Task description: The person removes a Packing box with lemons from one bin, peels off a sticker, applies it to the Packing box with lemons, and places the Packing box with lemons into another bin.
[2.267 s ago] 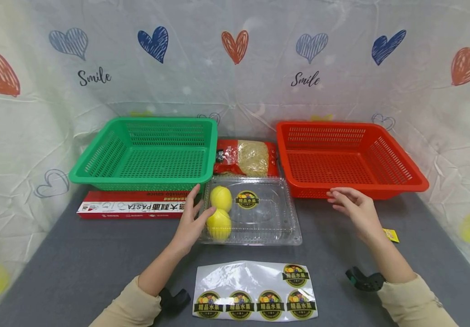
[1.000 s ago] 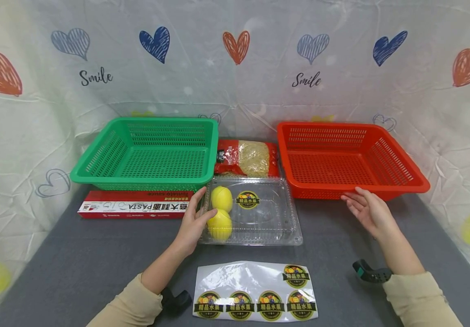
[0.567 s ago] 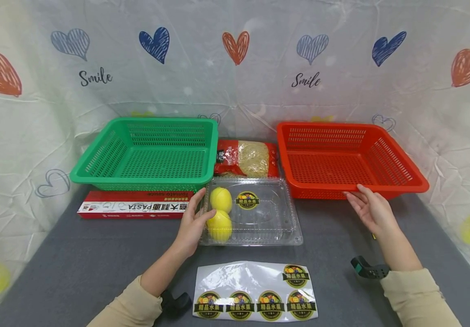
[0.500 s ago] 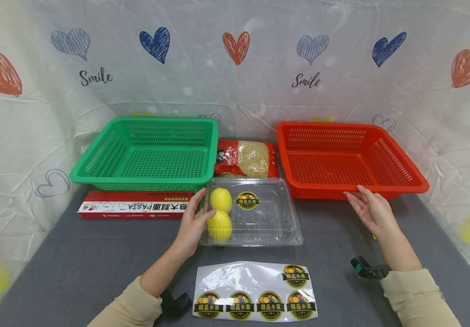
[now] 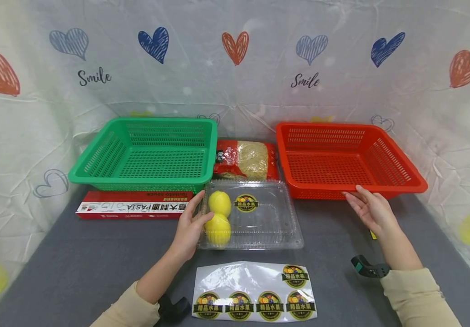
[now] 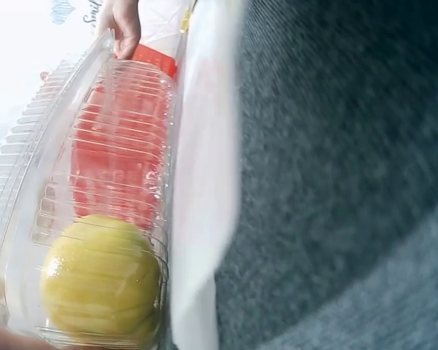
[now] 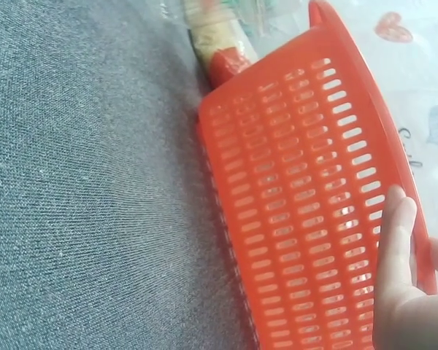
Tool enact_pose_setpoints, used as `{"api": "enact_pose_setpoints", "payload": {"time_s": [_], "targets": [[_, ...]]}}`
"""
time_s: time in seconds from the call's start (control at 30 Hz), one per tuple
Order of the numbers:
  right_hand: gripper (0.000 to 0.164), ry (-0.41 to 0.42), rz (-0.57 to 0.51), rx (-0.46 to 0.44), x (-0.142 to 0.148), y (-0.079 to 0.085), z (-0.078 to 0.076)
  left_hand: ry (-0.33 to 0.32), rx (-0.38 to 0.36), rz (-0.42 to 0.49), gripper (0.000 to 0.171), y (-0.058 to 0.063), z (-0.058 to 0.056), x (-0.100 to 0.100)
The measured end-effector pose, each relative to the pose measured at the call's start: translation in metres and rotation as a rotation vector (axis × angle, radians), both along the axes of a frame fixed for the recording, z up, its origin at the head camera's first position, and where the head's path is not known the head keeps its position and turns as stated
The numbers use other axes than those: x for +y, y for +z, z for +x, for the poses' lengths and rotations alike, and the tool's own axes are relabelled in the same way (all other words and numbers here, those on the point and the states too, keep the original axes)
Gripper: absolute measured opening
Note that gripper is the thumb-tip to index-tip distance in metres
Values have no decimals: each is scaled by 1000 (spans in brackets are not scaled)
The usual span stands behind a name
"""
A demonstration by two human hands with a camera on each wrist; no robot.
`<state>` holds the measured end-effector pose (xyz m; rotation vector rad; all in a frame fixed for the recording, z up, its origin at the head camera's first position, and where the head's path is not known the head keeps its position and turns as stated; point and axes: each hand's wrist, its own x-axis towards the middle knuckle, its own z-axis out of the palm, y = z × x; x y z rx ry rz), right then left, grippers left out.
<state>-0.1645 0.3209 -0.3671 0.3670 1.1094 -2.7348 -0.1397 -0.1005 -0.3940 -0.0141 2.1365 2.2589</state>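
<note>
My left hand [image 5: 188, 228] grips the left edge of a clear plastic clamshell box [image 5: 265, 227], thumb over the lid and fingers down the side. Inside the box, along its left end, sit two yellow fruits; the nearer yellow fruit [image 5: 218, 230] is beside my thumb, and one yellow fruit [image 6: 102, 281] fills the low part of the left wrist view. A round fruit label [image 5: 246, 203] is stuck on the lid. At the right, my right hand [image 5: 373, 213] pinches the front rim of a red basket [image 7: 299, 211], with fingers against its outer slotted wall.
A green basket [image 5: 161, 162] stands at the back left, with a red and white pasta box [image 5: 132, 209] before it. A noodle bag [image 5: 253, 159] lies between the baskets. A sticker sheet [image 5: 255, 284] lies in front. A small yellow packet [image 5: 373, 235] shows beside my right wrist.
My right hand has gone right and taken the red basket's rim. The clear box has slid slightly toward me with my left hand on it.
</note>
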Motion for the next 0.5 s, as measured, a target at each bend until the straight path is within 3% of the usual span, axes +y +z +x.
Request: {"api": "enact_pose_setpoints", "payload": {"time_s": [0.27,0.5], "targets": [[13,10,-1,6,0,-1,0,-31,2,-36,60,5,10,-1],[10,20,-5,15,0,-1,-1,-69,1,-32,61,17,18,-2]]}}
